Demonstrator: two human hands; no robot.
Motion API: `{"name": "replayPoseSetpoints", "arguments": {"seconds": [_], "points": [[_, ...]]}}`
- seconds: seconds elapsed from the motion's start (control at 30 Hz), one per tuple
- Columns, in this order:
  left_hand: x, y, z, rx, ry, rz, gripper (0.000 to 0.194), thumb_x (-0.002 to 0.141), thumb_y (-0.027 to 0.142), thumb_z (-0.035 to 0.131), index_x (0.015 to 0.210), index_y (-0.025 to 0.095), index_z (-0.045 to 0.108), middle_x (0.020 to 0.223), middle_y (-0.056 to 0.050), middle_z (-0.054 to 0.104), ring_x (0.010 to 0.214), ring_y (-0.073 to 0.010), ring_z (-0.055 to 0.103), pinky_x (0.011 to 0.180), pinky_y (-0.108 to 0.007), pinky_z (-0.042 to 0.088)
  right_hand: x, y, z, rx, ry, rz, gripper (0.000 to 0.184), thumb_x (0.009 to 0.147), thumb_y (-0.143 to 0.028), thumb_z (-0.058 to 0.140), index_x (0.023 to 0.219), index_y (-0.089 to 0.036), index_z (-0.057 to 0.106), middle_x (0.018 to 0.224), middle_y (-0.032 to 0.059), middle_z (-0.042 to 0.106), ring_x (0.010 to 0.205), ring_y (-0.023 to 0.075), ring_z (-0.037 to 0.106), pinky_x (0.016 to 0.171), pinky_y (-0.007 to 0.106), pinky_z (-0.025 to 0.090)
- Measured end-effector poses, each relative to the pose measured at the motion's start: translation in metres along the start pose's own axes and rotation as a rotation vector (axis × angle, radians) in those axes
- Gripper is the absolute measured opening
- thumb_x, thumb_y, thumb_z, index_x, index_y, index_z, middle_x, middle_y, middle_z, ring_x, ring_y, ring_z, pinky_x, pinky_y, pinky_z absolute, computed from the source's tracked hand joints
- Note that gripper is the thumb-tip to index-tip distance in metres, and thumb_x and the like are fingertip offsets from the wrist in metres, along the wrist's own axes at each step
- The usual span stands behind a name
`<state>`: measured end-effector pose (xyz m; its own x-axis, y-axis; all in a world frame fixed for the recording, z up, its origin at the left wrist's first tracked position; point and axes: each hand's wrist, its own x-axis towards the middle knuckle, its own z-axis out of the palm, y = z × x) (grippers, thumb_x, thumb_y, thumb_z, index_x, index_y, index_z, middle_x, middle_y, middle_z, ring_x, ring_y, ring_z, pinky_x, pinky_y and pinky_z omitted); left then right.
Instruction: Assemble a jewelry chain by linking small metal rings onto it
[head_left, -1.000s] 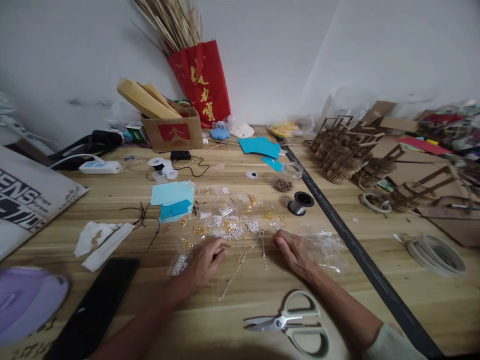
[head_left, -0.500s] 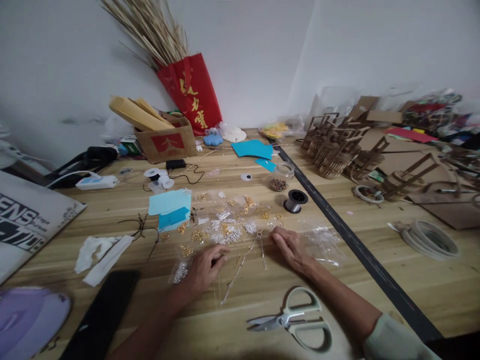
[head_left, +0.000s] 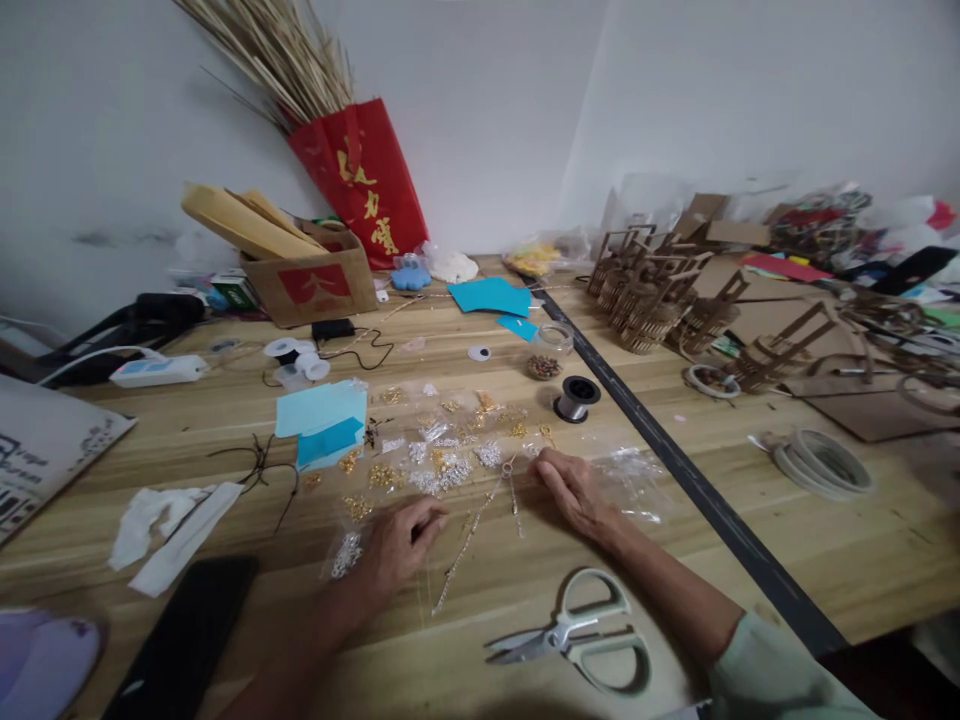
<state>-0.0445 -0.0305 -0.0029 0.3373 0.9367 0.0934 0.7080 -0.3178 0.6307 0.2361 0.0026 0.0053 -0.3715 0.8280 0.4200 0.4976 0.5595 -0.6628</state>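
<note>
My left hand (head_left: 401, 545) rests on the table with fingers curled in. Whatever it may hold is hidden, though a faint thin line runs below it. A silvery beaded chain (head_left: 459, 560) lies just right of that hand, joined at a small ring (head_left: 508, 468) to a shorter strand (head_left: 516, 508). Beside the ring my right hand (head_left: 570, 490) is closed, its fingertips tucked under and hidden. Small piles of silver beads (head_left: 454, 474) and gold findings (head_left: 385, 476) spread beyond the hands. Scissors (head_left: 570, 632) with pale handles lie nearer to me, blades partly apart.
A wire spool (head_left: 577, 399) and a bowl of brown beads (head_left: 544, 367) stand behind my right hand. Clear plastic bags (head_left: 631, 482) lie to its right. Blue cards (head_left: 322, 410), a black phone-like slab (head_left: 187, 640) and white tissue (head_left: 157, 525) are leftward. Small woven baskets (head_left: 649, 310) stand back right.
The view has turned slightly to the right, so everything on the table sits farther left. Both hands keep nearly the same pose and place beside the chain.
</note>
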Motion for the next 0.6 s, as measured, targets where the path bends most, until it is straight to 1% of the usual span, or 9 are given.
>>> {"name": "replayPoseSetpoints", "arguments": {"seconds": [0.1,0.23,0.37,0.5,0.6], "points": [[-0.002,0.000,0.001,0.028,0.025,0.061,0.014,0.084,0.023,0.054,0.082,0.018,0.067,0.061,0.000,0.062,0.055,-0.0147,0.056,0.055,-0.024,0.040,-0.001,0.001,0.000,0.003,0.007,0.005,0.043,0.103,-0.039,0.025,0.074,-0.020,0.051,0.064,0.0008,0.050,0.058,0.0152,0.049,0.057,0.027,0.037],[-0.004,0.001,0.004,0.072,0.057,0.162,0.008,0.080,0.014,0.059,0.081,0.018,0.066,0.069,-0.001,0.066,0.062,-0.0155,0.058,0.060,-0.025,0.042,-0.001,0.002,0.001,0.003,0.008,0.008,0.043,0.103,-0.039,0.024,0.073,-0.021,0.050,0.064,0.0008,0.050,0.058,0.0154,0.048,0.057,0.027,0.037],[-0.005,0.006,0.009,0.128,0.060,0.241,0.006,0.081,0.014,0.064,0.076,0.018,0.063,0.075,-0.003,0.066,0.073,-0.0185,0.059,0.066,-0.028,0.044,-0.001,0.001,0.000,0.000,-0.014,0.009,0.043,0.103,-0.039,0.025,0.074,-0.020,0.051,0.064,0.0009,0.050,0.058,0.0154,0.049,0.057,0.027,0.037],[-0.003,0.013,0.012,0.177,0.048,0.287,0.008,0.083,0.016,0.065,0.075,0.018,0.062,0.076,-0.003,0.066,0.076,-0.0194,0.058,0.067,-0.030,0.045,-0.002,0.001,0.000,-0.008,-0.029,0.013,0.046,0.103,-0.041,0.023,0.073,-0.020,0.051,0.064,0.0014,0.051,0.059,0.0152,0.049,0.058,0.027,0.038],[-0.002,0.015,0.013,0.235,0.019,0.315,0.008,0.087,0.018,0.062,0.078,0.018,0.063,0.078,-0.004,0.065,0.077,-0.0199,0.058,0.069,-0.031,0.045,-0.003,0.002,0.000,-0.010,-0.026,0.009,0.047,0.103,-0.042,0.022,0.071,-0.020,0.049,0.063,0.0008,0.050,0.057,0.0150,0.048,0.057,0.027,0.037]]}}
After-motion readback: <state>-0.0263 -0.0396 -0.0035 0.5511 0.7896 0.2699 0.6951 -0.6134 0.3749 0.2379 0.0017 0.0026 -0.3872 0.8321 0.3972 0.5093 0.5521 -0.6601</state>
